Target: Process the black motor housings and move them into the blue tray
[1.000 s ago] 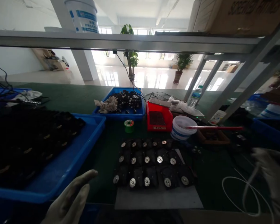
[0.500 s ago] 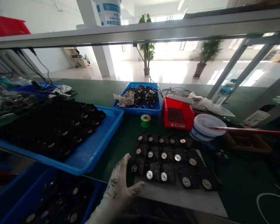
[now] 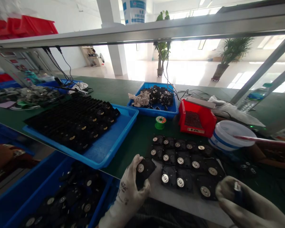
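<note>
My left hand (image 3: 130, 191), in a white glove, is closed on a black square part (image 3: 147, 169) with a silver disc, gripped between thumb and fingers and tilted at the left end of the front row. At the lower right, my gloved right hand (image 3: 254, 204) is closed round another black part (image 3: 239, 196); its silver disc shows nearly edge-on, and the palm and fingers hide much of it. Between my hands, several similar black parts (image 3: 180, 172) lie in rows, discs up, partly on a pale sheet (image 3: 166, 193).
On the left, a blue tray (image 3: 130, 122) holds stacked black pieces, with a blue bin (image 3: 104, 190) of disc parts below. A green solder spool (image 3: 159, 124), a blue tray (image 3: 154, 111) of small parts, a red bin (image 3: 192, 129) and a white bucket (image 3: 222, 139) stand behind the rows.
My left hand has closed on the front row's leftmost part and tilted it up. My right hand has come into view, holding a part where the row's right-end one lay. The view has shifted left.
</note>
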`<state>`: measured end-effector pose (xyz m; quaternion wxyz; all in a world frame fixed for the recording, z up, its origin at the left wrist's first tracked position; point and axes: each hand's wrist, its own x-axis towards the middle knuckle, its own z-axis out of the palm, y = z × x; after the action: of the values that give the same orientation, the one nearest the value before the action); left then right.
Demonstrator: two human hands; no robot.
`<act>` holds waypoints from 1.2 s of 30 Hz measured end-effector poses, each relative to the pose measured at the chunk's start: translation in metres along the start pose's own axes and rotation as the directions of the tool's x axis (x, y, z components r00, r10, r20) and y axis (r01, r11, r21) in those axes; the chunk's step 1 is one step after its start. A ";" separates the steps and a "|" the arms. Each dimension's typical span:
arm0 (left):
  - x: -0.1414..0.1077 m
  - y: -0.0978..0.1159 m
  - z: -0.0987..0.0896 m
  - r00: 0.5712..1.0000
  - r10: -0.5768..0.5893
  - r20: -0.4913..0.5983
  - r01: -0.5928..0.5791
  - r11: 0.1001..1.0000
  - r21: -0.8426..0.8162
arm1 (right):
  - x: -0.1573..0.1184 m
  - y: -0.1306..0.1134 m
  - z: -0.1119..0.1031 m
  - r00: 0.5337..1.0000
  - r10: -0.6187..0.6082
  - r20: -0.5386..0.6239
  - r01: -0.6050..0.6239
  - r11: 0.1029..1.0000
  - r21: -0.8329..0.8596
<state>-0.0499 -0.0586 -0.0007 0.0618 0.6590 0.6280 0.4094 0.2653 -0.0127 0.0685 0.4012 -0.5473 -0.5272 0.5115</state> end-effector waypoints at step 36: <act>0.006 0.066 -0.031 0.899 0.040 0.437 0.270 0.736 -0.621 | -0.037 0.002 0.080 0.950 -0.283 0.130 0.298 0.948 -0.116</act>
<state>-0.0180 -0.0806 0.0616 0.4534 0.6236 0.4511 0.4496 0.1903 -0.0570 0.0593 0.4043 -0.4598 -0.6569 0.4400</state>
